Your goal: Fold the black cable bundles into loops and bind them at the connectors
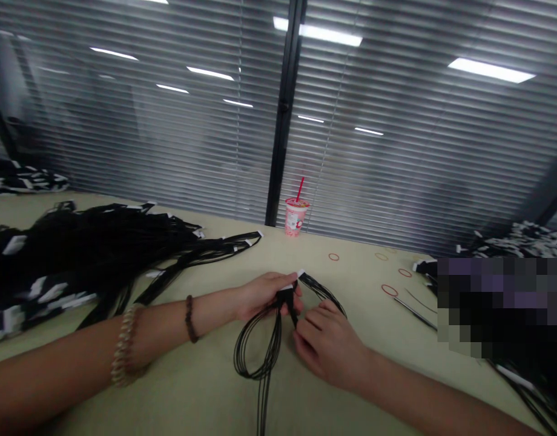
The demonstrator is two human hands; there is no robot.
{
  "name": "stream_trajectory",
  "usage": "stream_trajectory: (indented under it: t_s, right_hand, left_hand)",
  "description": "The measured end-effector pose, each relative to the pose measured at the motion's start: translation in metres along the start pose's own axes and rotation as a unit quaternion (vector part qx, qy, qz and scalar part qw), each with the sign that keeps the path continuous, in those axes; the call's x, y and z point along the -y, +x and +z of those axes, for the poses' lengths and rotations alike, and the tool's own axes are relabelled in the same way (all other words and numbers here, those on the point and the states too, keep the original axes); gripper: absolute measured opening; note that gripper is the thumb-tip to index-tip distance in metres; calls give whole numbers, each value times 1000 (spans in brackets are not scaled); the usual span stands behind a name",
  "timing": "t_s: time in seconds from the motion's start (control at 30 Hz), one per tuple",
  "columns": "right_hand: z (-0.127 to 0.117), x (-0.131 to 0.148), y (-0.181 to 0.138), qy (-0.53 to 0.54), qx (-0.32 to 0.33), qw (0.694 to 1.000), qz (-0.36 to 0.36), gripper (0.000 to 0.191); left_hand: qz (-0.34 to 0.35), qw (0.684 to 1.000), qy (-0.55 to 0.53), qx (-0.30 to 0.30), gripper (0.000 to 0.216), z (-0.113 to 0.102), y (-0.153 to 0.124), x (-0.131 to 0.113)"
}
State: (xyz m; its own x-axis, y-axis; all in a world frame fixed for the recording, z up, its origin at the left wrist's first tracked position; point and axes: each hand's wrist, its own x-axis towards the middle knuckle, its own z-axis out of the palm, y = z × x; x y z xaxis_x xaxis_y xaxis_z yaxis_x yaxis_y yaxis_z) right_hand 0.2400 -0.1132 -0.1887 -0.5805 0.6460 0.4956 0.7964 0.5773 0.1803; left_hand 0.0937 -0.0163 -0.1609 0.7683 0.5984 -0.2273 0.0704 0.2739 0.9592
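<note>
A black wire harness (259,357) with thin strands hangs in a loop over the table, between my two hands. My left hand (266,295) is closed around its upper part, near a white connector and a black wrapped section. Another white connector end (301,274) sticks up just past my left fingertips, with black wires curving to the right. My right hand (326,339) has its fingers curled in on the black wrapped part and the wires beside it. The exact contact of the right fingertips is hidden behind the knuckles.
Large piles of black harnesses (101,242) with white connectors lie on the left; more harnesses (524,242) are at the right. A pink cup (295,217) with a straw stands by the blinds. Red rubber bands (390,290) and a thin dark rod (415,312) lie right of my hands.
</note>
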Motion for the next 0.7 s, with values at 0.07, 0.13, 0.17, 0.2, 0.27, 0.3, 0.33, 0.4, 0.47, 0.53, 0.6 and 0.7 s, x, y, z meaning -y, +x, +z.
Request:
stream_trajectory:
  t_s: [0.07, 0.13, 0.17, 0.2, 0.27, 0.3, 0.33, 0.4, 0.47, 0.53, 0.6, 0.7]
  right_hand:
    - [0, -3, 0, -5, -9, 1000, 6, 14]
    - [-3, -3, -1, 5, -29, 1000, 4, 14]
    - [-5, -3, -1, 15, -41, 999, -1, 14]
    - [-7, -2, -1, 28, -50, 998, -7, 15]
    - [-10, 0, -1, 60, -56, 997, -10, 16]
    - [-10, 1, -1, 79, -56, 995, -1, 16]
    - [-10, 3, 1, 100, -56, 993, 19, 17]
    - [-8, 4, 4, 145, -48, 985, 75, 18]
    - [-6, 5, 8, 182, -31, 975, 124, 21]
    - [-4, 4, 12, 200, -14, 966, 162, 23]
    - [-3, 3, 13, 210, -2, 957, 200, 28]
    - [-3, 1, 13, 227, 13, 944, 240, 35]
  left_hand:
    - [-7, 1000, -11, -12, 47, 0, 0, 0]
    - [-9, 999, -27, -24, 48, 0, 1, 0]
    - [-7, 999, -33, -26, 49, 1, 0, 0]
    - [-3, 999, -36, -26, 49, 1, 0, 0]
    - [3, 999, -41, -20, 49, 2, 0, 1]
    - [5, 999, -47, -15, 48, 3, 0, 1]
    - [8, 998, -55, -9, 47, 3, 0, 2]
    - [16, 997, -74, 6, 44, 2, 1, 3]
    - [26, 996, -85, 21, 42, 0, 3, 5]
    - [42, 995, -82, 31, 42, -1, 4, 7]
    - [57, 995, -73, 34, 40, -1, 5, 9]
    - [71, 995, -63, 28, 38, -1, 6, 11]
